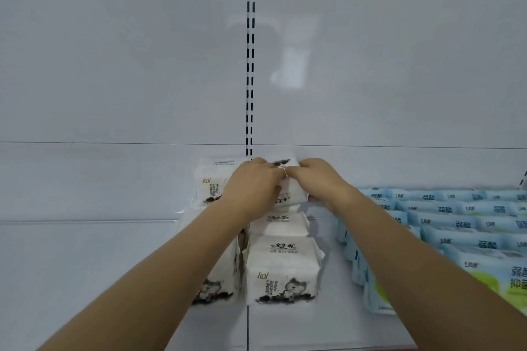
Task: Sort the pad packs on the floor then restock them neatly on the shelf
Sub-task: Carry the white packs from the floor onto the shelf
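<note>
Where the white shelf (pixel 85 279) comes nearest, a white pad pack (pixel 281 273) with a grey animal printed on its face stands upright, and I'll place everything else from it. Just to its left stands a second white pack (pixel 219 285), half hidden under the person's left forearm. Directly behind it the same white packs run back in a row, the next one (pixel 278 225) touching its rear. At the far end of that row, near the slotted upright (pixel 250 80) in the back panel, both hands meet over the rearmost pack (pixel 285 179). The left hand (pixel 253 185) lies over the pack's left side, fingers curled down onto the wrapper; the right hand (pixel 319 179) holds its right side with the fingers wrapped over the top and front, so each grip is closed on that one pack, fingertips almost touching at its top edge. The pack sits between the two palms, upright. Left of it, behind the second white pack, another white pack (pixel 209 182) shows its printed face. To the right of the front pack, well apart, pale blue packs (pixel 445 225) lie in overlapping rows.
</note>
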Demonstrator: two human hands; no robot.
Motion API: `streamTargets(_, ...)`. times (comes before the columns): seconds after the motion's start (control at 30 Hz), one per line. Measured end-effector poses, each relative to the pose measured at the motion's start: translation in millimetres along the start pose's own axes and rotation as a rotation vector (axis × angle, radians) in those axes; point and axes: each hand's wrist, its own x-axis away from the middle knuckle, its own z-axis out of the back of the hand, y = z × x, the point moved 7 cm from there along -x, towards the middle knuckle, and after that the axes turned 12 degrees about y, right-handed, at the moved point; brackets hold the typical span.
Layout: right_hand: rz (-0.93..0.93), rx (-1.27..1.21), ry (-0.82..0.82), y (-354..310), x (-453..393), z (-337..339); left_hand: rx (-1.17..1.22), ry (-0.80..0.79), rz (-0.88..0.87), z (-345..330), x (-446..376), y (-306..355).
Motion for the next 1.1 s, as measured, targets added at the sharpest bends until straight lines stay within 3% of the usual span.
streamTargets(0.13,-0.176,-0.095,0.012,14.6,-2.9,-11.3,0.066,-0.030,0.009,4.8,4.3,-4.2)
streamTargets(0.23,-0.164,-0.003,-0.051,12.5,-2.1,-18.5,0.025,-0.040,-0.007,3.6,7.7,-7.7)
streamTargets(0.37,-0.085,0.081,-0.017,7.0,-4.6,-13.7,0.111,-0.095,0.020,2.8,6.9,-15.5)
streamTargets(0.47,-0.096,-0.015,0.071,-2.3,-4.3,-0.6,0.128,0.006,0.010,16.2,-2.7,-19.6)
streamTargets(0.53,-0.006,-0.031,0.132,-21.1,-3.9,18.1,0.173,0.117,0.015,31.3,-10.1,-23.1)
streamTargets(0.6,0.227,0.075,0.162,-51.6,-3.3,39.0,0.261,0.165,0.050,45.3,-16.7,-27.5)
streamTargets(0.77,0.579,0.449,-0.039,-97.9,10.6,44.6,0.333,0.036,0.018,62.9,-34.0,-23.9)
streamTargets(0.97,0.577,0.305,-0.003,-88.2,15.5,43.7,0.372,-0.110,0.062,56.1,-40.9,-20.6)
streamTargets(1.1,0.576,0.180,-0.018,-79.0,19.0,38.0,0.319,-0.057,0.046,55.0,-39.4,-22.8)
